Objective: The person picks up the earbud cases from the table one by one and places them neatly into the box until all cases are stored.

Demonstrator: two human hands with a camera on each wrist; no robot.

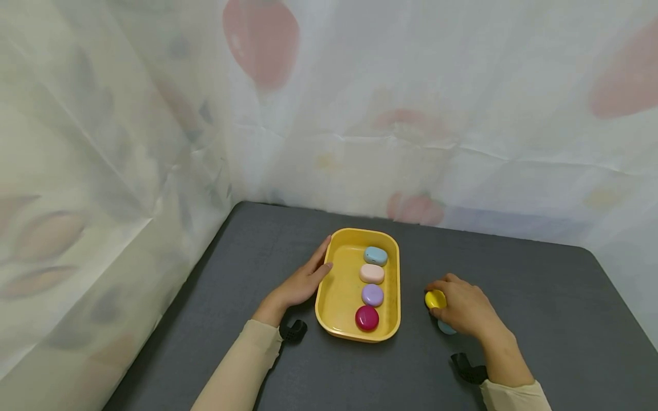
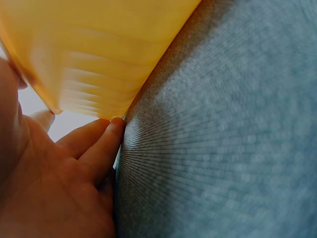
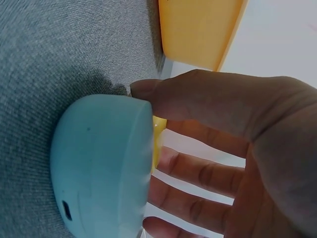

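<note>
My left hand [image 1: 300, 282] holds the left side of a yellow plastic tray [image 1: 339, 332], its thumb over the rim. In the left wrist view, fingers [image 2: 101, 148] rest against the tray's outer wall, close to the tabletop. Inside the tray, a light blue earbud case [image 1: 376, 256], a pale pink case [image 1: 372, 274], a lilac case [image 1: 372, 295] and a crimson case [image 1: 367, 318] form a column. Right of the tray, my right hand [image 1: 465, 305] pinches a small round yellow case [image 1: 435, 299]. A light blue earbud case [image 3: 99, 163] lies beside it, partly hidden under the hand in the head view.
The dark grey table [image 1: 555, 297] has rounded far corners. Patterned pale curtains [image 1: 329, 137] hang behind it and along its left side. Black wrist mounts [image 1: 294, 331] sit at both wrists, low over the tabletop.
</note>
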